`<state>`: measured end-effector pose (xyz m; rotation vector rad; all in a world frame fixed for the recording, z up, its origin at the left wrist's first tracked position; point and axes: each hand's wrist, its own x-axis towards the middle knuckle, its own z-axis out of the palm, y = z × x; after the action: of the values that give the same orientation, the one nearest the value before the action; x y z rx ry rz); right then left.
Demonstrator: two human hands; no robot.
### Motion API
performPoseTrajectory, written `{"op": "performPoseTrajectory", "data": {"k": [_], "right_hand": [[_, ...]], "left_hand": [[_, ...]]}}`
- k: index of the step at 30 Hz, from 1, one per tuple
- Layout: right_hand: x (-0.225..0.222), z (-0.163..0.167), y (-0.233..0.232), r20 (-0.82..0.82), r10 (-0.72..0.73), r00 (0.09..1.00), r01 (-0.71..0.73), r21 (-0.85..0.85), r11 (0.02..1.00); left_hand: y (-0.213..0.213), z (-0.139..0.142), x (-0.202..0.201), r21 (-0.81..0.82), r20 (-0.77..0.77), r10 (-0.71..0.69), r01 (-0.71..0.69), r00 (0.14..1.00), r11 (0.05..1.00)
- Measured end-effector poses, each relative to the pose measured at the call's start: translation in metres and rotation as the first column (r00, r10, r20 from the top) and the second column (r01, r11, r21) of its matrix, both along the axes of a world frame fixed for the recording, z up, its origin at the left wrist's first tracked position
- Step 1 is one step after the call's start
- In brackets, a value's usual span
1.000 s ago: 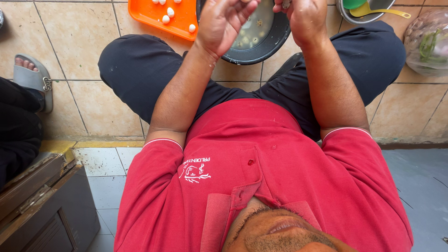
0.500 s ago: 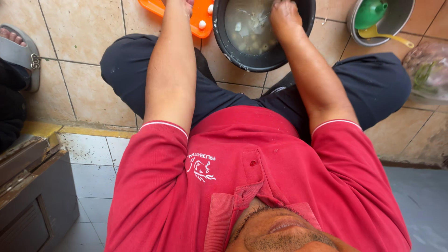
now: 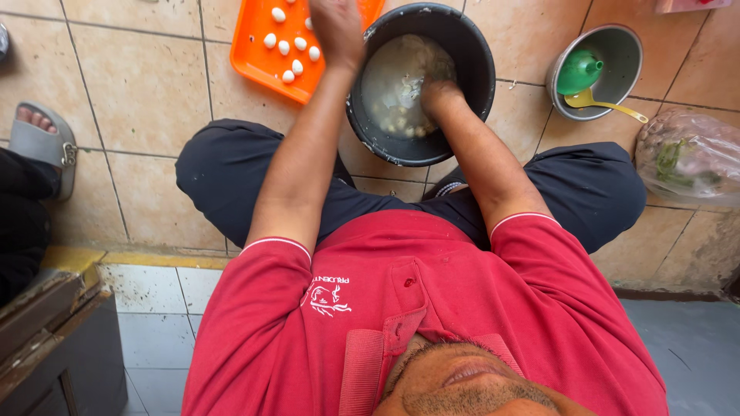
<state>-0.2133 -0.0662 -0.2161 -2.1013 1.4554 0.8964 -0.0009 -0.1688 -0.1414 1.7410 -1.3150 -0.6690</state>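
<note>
Black bucket (image 3: 462,46) sits on the tiled floor at twelve o'clock from the seated person, between the knees, and that is where the action is. Head view, the only one: the bucket holds cloudy water with small pale pieces lying at the bottom. The right hand (image 3: 438,86) is down inside it, wrist at the waterline, fingers under the murk, so I cannot tell whether they are curled or spread. This hand is plainly the nearer one to the contents.

Over at eleven o'clock, touching the bucket's rim side, lies the orange tray (image 3: 258,54), long axis running away from the body, with a scatter of white peeled pieces (image 3: 297,45) on it. The left hand (image 3: 337,29) hovers over the tray's near edge, back of the hand up, fingers bunched downward; what they pinch, if anything, is hidden.

At one o'clock, well apart, a metal bowl (image 3: 617,85) holds a green funnel (image 3: 580,71) and a yellow spoon (image 3: 597,102). At nine o'clock, another person's sandalled foot (image 3: 40,142).
</note>
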Motion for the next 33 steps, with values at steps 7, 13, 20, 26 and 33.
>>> {"op": "performPoseTrajectory", "data": {"k": [7, 13, 20, 26, 33], "right_hand": [[-0.025, 0.066, 0.019, 0.211, -0.283, 0.936, 0.285, 0.024, 0.958], [-0.036, 0.116, 0.067, 0.597, -0.313, 0.739, 0.421, -0.046, 0.906], [0.007, 0.084, 0.088, 0.379, -0.252, 0.89, 0.323, -0.136, 0.936], [0.059, 0.063, 0.09, 0.711, -0.133, 0.69, 0.233, -0.044, 0.971], [0.074, 0.07, 0.101, 0.918, -0.144, 0.368, 0.166, 0.088, 0.982]], "left_hand": [[0.089, 0.016, -0.068, 0.512, 0.436, -0.818, 0.645, 0.374, 0.568], [0.111, -0.011, -0.054, 0.824, 0.152, -0.963, 0.509, 0.221, 0.247], [0.113, 0.071, -0.039, 0.555, 0.324, -0.887, 0.693, 0.33, 0.46], [0.168, 0.144, 0.006, -0.038, 0.038, -0.766, 0.767, 0.641, 0.64], [0.192, 0.144, 0.015, -0.022, 0.114, -0.758, 0.764, 0.642, 0.644]]}}
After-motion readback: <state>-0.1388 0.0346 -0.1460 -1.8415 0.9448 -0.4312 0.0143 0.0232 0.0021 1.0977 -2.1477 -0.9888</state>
